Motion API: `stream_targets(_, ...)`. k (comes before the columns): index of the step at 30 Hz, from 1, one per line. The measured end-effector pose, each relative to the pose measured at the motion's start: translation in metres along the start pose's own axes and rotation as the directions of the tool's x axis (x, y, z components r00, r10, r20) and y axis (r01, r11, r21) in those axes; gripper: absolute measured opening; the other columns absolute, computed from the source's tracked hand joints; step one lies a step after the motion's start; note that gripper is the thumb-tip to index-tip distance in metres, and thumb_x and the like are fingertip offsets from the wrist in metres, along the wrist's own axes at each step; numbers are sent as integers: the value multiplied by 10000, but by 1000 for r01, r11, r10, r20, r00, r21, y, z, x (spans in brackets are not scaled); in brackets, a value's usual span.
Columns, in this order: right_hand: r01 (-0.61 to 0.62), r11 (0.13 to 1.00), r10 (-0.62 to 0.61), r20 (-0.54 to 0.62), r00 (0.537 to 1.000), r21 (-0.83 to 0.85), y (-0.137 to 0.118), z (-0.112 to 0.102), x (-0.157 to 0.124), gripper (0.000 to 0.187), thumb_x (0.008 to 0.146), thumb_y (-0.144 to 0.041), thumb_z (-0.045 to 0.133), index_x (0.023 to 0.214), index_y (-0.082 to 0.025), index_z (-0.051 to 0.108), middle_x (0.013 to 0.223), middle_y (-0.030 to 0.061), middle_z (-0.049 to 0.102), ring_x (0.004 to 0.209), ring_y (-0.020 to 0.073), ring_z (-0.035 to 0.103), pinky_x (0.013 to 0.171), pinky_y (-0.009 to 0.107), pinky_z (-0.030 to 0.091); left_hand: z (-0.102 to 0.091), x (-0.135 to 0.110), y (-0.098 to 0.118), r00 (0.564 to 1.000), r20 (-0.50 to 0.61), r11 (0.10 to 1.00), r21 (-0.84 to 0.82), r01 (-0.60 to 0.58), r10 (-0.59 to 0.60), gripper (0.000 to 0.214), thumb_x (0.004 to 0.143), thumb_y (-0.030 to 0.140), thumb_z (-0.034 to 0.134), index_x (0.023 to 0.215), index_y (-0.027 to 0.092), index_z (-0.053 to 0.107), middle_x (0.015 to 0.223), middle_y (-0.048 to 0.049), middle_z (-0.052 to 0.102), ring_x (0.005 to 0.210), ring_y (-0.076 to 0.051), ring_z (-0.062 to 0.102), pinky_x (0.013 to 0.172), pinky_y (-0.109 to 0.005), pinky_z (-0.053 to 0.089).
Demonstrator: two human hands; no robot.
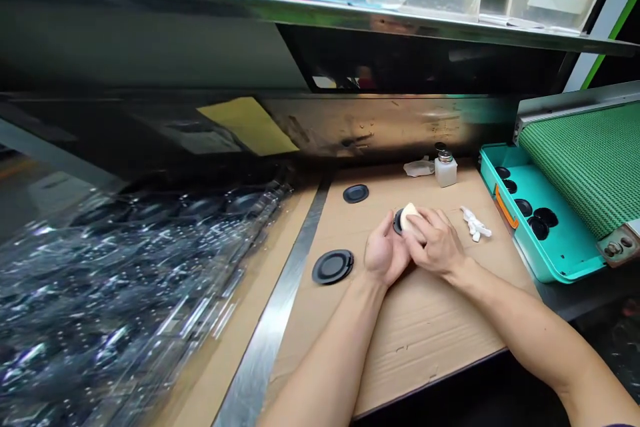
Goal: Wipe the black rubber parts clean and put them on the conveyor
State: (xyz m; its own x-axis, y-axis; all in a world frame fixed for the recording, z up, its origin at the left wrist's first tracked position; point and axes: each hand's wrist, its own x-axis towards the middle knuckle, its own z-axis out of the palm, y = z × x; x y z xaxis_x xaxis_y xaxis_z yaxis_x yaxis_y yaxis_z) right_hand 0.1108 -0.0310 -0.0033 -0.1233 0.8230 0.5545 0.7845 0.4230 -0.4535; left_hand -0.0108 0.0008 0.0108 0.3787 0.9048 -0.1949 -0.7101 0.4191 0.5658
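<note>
Over the cardboard, my left hand (385,255) is closed around a small black round plastic part (397,221), mostly hidden by the fingers and the pad. My right hand (439,240) pinches a cream-coloured pad (409,215), like a sponge or folded cloth, against the face of that part. To the left of my hands lies a black round lid-like part (333,267), with a second black round part (356,193) farther back. A crumpled white wipe (475,224) rests to the right of my right hand.
A small white bottle (445,169) stands at the back. On the right, a teal bin (555,267) with several black parts sits beside a green conveyor belt (590,153). Clear plastic trays (125,293) fill the left side. A metal shelf edge (320,10) with bins hangs overhead.
</note>
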Motion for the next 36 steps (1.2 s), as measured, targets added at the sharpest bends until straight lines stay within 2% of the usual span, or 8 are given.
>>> stream_targets(4,11,999,-6,138,990,-35,1,0,2,445,988,-325,524,1408,-208,614,1499,148,505,1236,300,489,1065,468,428,-2,7,1,998,-67,1000,4,-13,13,387,1044,290,362,1135,104,689,1126,-138,741,1143,-236,682,1078,-412,517)
stream_targets(8,-25,1000,25,94,995,-2,2,6,-1,430,983,-317,525,1374,-190,652,1444,147,545,1211,289,490,1067,439,433,-4,12,1,995,-96,1000,-9,26,-27,432,1058,318,337,1103,76,693,1119,-170,742,1141,-251,689,1065,-415,525)
stream_targets(12,54,998,-57,90,994,26,1,11,-4,408,975,-293,513,1327,-177,684,1403,153,561,1182,286,488,1051,426,445,-8,15,3,991,-54,992,-56,115,-118,454,1044,361,356,1048,74,707,1093,-189,745,1118,-283,700,1053,-445,532)
stream_targets(17,-35,998,35,10,999,-44,0,15,2,407,968,-266,501,1314,-165,690,1390,168,562,1150,295,480,1038,443,436,-13,20,0,995,-89,997,-72,39,-46,388,1034,297,381,1135,86,690,1100,-161,751,1089,-251,711,1068,-404,520)
stream_targets(21,25,999,-23,86,996,-30,-2,15,2,388,966,-267,501,1297,-210,695,1402,139,553,1158,288,481,1034,433,431,-12,20,-1,991,-62,991,-66,117,-121,453,1043,363,355,1142,79,694,1101,-177,753,1079,-269,716,1059,-434,526)
stream_targets(25,-107,992,109,31,994,-70,-2,13,2,386,958,-252,497,1282,-202,700,1341,151,591,1118,290,508,1010,454,442,-11,20,-2,997,-66,999,-30,37,-39,407,1039,304,359,1130,105,702,1081,-148,765,1076,-253,717,1065,-426,520)
stream_targets(30,49,998,-46,109,993,-31,0,13,1,381,973,-270,496,1297,-217,689,1411,140,561,1158,287,506,1022,450,440,-15,21,-1,995,-42,994,-66,92,-95,425,1042,357,369,1042,108,713,1079,-167,757,1077,-266,710,1047,-435,527)
stream_targets(36,-212,971,213,-10,977,-106,35,4,16,373,956,-335,515,1262,-208,686,1279,134,664,1150,306,560,1044,498,429,-18,23,-1,995,-92,997,-72,35,-42,362,1050,302,391,943,117,684,1021,-134,747,984,-219,710,1000,-431,552)
